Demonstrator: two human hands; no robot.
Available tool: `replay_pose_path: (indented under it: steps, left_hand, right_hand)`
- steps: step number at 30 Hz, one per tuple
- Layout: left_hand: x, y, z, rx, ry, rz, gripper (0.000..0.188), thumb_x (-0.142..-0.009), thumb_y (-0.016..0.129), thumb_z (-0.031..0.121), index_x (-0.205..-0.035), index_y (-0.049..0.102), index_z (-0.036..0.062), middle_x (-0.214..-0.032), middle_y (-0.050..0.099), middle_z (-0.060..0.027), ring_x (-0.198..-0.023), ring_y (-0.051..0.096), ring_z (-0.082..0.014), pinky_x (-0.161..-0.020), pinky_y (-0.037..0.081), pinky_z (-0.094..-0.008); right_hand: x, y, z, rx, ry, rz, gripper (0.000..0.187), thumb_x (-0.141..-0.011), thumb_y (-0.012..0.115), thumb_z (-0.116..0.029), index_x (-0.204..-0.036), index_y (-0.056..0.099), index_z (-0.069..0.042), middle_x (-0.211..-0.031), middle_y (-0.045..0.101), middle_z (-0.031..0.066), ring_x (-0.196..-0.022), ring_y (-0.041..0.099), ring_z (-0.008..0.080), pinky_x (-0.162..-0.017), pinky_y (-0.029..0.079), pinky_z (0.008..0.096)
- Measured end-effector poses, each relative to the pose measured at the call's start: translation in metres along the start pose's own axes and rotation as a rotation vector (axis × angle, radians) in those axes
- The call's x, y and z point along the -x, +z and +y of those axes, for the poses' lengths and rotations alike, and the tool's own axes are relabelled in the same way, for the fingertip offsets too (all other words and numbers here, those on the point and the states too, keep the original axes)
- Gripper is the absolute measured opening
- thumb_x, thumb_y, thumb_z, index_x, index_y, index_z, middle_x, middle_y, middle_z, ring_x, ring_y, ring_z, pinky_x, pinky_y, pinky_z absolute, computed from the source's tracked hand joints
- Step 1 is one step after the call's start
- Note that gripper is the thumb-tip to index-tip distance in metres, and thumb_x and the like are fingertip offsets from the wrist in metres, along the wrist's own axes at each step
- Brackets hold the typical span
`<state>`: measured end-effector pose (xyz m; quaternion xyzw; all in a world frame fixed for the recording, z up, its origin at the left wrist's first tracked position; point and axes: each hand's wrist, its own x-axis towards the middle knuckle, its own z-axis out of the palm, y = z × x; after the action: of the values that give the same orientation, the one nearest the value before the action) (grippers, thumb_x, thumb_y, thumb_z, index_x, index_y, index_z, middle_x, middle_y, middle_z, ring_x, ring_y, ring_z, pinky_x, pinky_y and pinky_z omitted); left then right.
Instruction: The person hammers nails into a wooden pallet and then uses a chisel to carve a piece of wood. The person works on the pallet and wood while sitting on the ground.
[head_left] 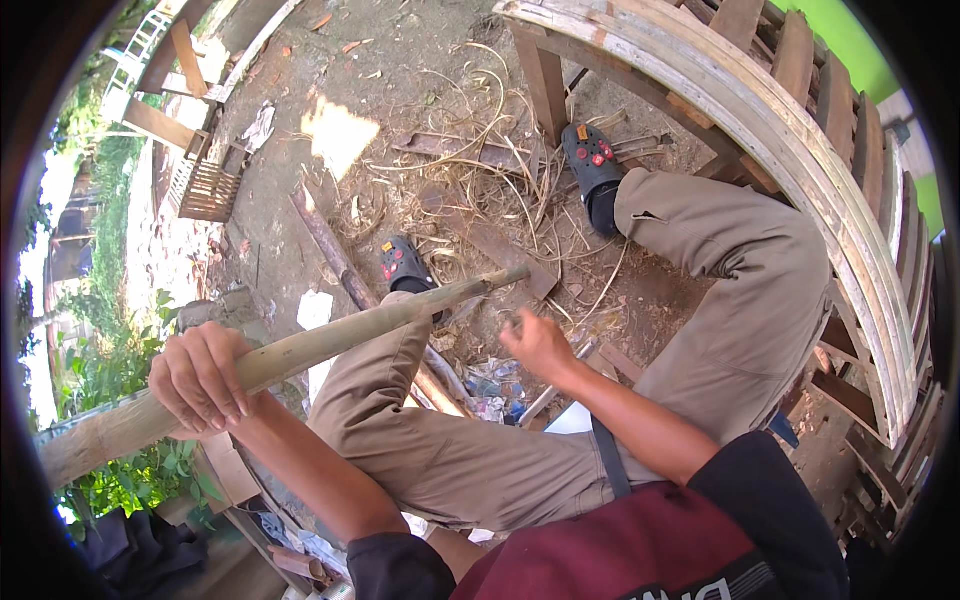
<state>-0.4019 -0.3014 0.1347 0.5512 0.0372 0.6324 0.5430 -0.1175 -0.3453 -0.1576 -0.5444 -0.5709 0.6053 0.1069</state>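
Observation:
A long bamboo pole [330, 345] slants from the far left edge, over my left thigh, to its narrow tip in front of me. My left hand [205, 380] is wrapped round its thicker part. Just below and right of the tip, apart from the pole, is my right hand [540, 348]. Its fingers are curled, and a small dark patch shows at them; what they hold, if anything, I cannot make out. A thin pale strip [558, 385] lies beneath my right forearm.
Curly bamboo shavings [480, 140] and a rusty flat plank [490, 240] litter the dirt floor between my clogs. A slatted wooden bench [800, 170] curves along my right. A wooden crate [208, 190] stands far left. A dark pole [330, 240] lies beyond my left foot.

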Motion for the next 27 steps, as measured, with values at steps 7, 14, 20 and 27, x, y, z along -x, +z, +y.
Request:
replay_pose_path:
  steps: [7,14,20,27]
  left_hand:
    - [0.008,0.004,0.004,-0.203,0.073,0.340,0.050,-0.097,0.060,0.036,-0.054,0.045,0.0145,-0.043,0.047,0.0013,-0.032,0.046,-0.0073,-0.031,0.044,-0.0171]
    - [0.006,0.004,0.003,-0.223,0.060,0.343,0.064,-0.098,0.050,0.062,-0.058,0.044,0.0122,-0.050,0.047,-0.0016,-0.035,0.045,-0.0114,-0.031,0.040,-0.0213]
    - [0.008,-0.004,0.008,-0.445,0.163,0.704,0.078,-0.091,0.034,0.084,-0.059,0.043,0.0135,-0.047,0.039,0.0006,-0.034,0.037,-0.0100,-0.030,0.031,-0.0236]
    - [0.003,0.010,0.002,-0.659,0.245,0.922,0.080,-0.089,0.026,0.087,-0.059,0.039,0.0147,-0.046,0.034,0.0018,-0.033,0.032,-0.0094,-0.029,0.026,-0.0229]
  right_hand:
    - [0.021,0.011,-0.036,0.133,-0.442,0.114,0.038,-0.094,0.061,-0.031,-0.100,0.057,0.006,-0.070,0.068,0.0230,-0.059,0.069,0.0378,-0.059,0.057,0.0517]
    - [-0.030,0.002,0.080,0.371,-0.151,0.101,0.038,-0.098,0.057,-0.032,-0.106,0.060,0.005,-0.067,0.066,0.0186,-0.062,0.069,0.0335,-0.056,0.055,0.0483]
    - [-0.002,0.008,-0.002,0.089,-0.281,0.109,0.040,-0.096,0.061,-0.032,-0.108,0.056,0.006,-0.061,0.063,0.0201,-0.062,0.069,0.0387,-0.055,0.055,0.0505]
    - [-0.022,0.015,0.045,0.133,-0.028,0.277,0.037,-0.093,0.064,-0.030,-0.096,0.064,0.007,-0.073,0.066,0.0317,-0.075,0.068,0.0490,-0.066,0.055,0.0530]
